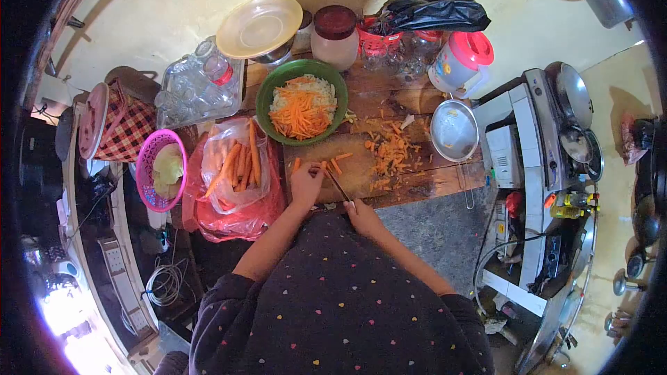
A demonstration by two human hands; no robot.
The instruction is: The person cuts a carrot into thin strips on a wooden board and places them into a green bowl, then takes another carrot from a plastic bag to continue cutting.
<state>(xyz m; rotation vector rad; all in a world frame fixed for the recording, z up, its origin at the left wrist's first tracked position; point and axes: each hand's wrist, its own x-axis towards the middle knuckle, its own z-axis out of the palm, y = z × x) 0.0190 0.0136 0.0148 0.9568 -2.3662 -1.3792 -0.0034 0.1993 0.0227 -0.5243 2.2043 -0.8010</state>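
Note:
A knife [338,185] is gripped by its handle in my right hand [361,217], close to the table's front edge. Its blade slants up and left toward the fingertips of my left hand [306,185]. Those fingers are bent and pressed down on a carrot on the wooden cutting board [351,149], partly hiding it. Cut carrot sticks [338,166] lie just right of the fingers. Further right is a scatter of carrot peelings [394,153]. Behind the board a green bowl [262,101] holds shredded carrot [303,119] over paler shreds.
Left of the board lies a red plastic bag [240,222] with whole carrots [240,167], beside a pink basket [144,173]. A tray of glasses [201,83] stands behind. A metal strainer [454,130] and a lidded pitcher [462,62] are at the right, a stove [545,125] beyond.

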